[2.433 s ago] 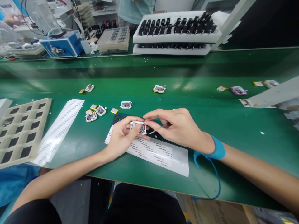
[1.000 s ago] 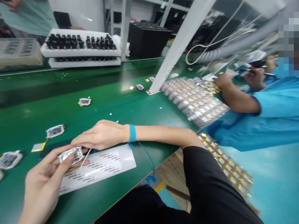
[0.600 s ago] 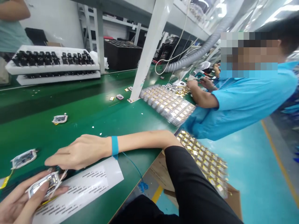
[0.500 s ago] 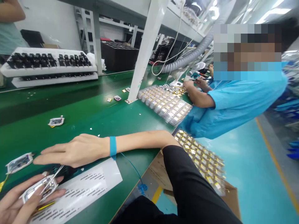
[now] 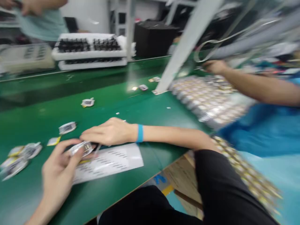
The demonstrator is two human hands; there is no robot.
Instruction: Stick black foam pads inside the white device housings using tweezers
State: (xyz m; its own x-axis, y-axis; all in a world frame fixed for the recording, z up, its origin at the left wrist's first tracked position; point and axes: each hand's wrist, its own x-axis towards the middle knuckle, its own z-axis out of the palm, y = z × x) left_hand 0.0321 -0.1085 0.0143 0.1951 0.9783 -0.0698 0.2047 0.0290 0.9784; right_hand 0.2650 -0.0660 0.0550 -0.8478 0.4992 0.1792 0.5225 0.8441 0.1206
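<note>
My left hand point(image 5: 57, 170) pinches a small white-framed circuit board unit point(image 5: 85, 149) between thumb and fingers, with a bit of yellow showing beneath it. Close against its right side is my right hand point(image 5: 111, 131), wearing a blue wrist strap point(image 5: 140, 133). Thin metal tweezers point(image 5: 97, 150) stick out below the right hand's fingers, their tips blurred near the unit. Under both hands lies a white sheet point(image 5: 124, 159) with rows of small dark labels. Just beyond the left hand rests another white-framed unit point(image 5: 67, 127) with a yellow battery point(image 5: 53, 141).
More units point(image 5: 30, 150) lie at the left on the green bench point(image 5: 98, 190). A slanted white post point(image 5: 187, 47) stands beyond my right arm. Right of it are clear trays of parts point(image 5: 206, 97) and a co-worker's arm point(image 5: 253, 82). White foam trays point(image 5: 89, 56) hold black parts behind.
The view has swung left, so the hands appear farther right and more units show. My right hand has come closer to the left hand's unit. The co-worker's arm is stretched out farther.
</note>
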